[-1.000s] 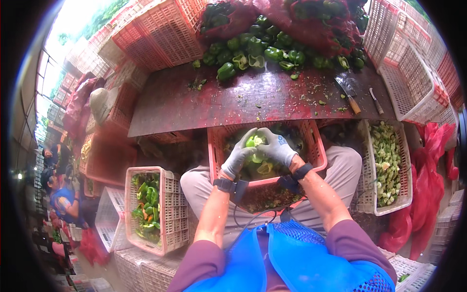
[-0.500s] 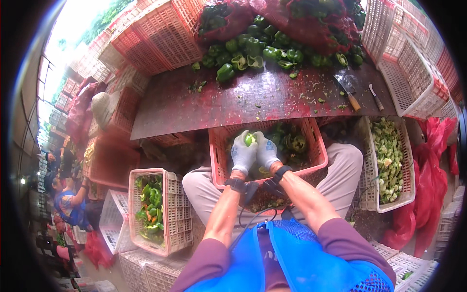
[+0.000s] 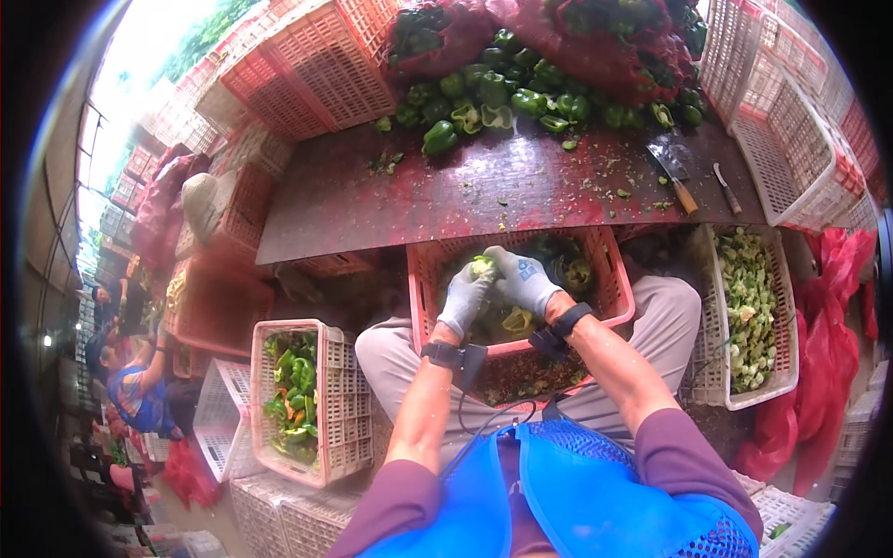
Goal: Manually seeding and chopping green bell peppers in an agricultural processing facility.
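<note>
Both of my hands wear pale grey gloves and meet over a red crate between my knees. My left hand is closed round a small green bell pepper that shows a pale part on top. From the right, my right hand presses its fingers against the same pepper, thumb hidden. Below my hands in the crate lie dark green peppers and a pale yellow-green pepper piece.
Whole green peppers and red net sacks lie at the table's far side. A cleaver and small knife rest at its right. Crates hold pepper cores and green-red peppers. A co-worker sits far left.
My hands have turned on the pepper; my right hand has swung outward, its wrist further right, while its fingers stay at the pepper. The pale pepper piece below is more exposed.
</note>
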The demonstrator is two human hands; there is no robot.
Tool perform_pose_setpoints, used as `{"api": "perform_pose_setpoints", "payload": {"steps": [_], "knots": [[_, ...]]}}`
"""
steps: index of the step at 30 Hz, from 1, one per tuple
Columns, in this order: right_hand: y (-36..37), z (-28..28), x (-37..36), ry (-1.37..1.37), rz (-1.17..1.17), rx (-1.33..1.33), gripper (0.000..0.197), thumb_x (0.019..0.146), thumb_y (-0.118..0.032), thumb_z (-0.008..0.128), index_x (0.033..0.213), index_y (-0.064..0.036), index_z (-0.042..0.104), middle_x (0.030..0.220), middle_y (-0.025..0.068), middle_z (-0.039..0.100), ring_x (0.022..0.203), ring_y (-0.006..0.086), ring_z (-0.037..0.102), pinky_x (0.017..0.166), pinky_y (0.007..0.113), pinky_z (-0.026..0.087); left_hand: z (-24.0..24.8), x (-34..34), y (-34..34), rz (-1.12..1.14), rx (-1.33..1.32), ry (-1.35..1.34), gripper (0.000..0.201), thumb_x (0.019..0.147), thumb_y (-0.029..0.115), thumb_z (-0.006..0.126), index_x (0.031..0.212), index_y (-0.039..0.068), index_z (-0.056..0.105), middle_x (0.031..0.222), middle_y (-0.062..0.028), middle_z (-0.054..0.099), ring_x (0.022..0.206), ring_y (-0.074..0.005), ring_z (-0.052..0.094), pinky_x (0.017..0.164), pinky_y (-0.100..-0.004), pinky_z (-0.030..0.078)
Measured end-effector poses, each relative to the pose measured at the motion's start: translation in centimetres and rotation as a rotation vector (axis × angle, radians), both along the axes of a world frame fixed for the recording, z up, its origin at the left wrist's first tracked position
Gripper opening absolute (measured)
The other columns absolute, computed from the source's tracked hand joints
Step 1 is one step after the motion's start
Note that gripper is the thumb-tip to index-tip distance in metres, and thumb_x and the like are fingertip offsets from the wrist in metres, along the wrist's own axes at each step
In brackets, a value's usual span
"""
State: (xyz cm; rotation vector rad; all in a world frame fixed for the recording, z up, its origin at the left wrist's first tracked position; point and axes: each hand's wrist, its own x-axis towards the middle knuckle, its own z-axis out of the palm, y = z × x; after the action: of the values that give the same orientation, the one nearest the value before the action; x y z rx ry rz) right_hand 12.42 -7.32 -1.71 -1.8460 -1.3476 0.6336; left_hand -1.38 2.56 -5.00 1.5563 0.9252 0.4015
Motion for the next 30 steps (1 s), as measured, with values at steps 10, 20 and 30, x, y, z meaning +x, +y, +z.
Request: {"api": "perform_pose_setpoints", "payload": {"steps": [10,20,30], "knots": [[0.2,-2.6,-2.2,-0.493,-0.182,0.338,0.022,0.088,-0.019,0.066,0.101,-0.0088,0.051,0.083,0.0155,0.068,0.073,0.0371,0.07,0.06,0.048,0.055,0.3,1.4,-2.0,0.248,0.389,-0.025,0.023,0.1,0.024,0.069,0.109,0.003,0.071,0.092,-0.0039,0.074,0.079,-0.0108,0.064,0.07,-0.0303,0.053],[0.7,-2.6,-2.4,-0.06,-0.272,0.237,0.02,0.096,-0.025,0.062,0.106,-0.0086,0.055,0.092,0.0203,0.069,0.087,0.0433,0.068,0.073,0.053,0.053,0.3,1.0,-1.0,0.279,0.29,-0.211,0.016,0.1,0.017,0.068,0.11,0.005,0.073,0.096,-0.0004,0.074,0.084,-0.0071,0.064,0.075,-0.026,0.054],[-1.1,-1.9,-2.1,-0.177,-0.282,0.155,0.018,0.096,-0.023,0.059,0.102,-0.0078,0.054,0.083,0.0227,0.069,0.08,0.0461,0.069,0.069,0.056,0.053,2.7,2.1,-2.9,0.162,0.422,-0.147,0.019,0.099,0.015,0.067,0.113,0.004,0.071,0.093,-0.0045,0.075,0.08,-0.0159,0.068,0.074,-0.0317,0.054]]}}
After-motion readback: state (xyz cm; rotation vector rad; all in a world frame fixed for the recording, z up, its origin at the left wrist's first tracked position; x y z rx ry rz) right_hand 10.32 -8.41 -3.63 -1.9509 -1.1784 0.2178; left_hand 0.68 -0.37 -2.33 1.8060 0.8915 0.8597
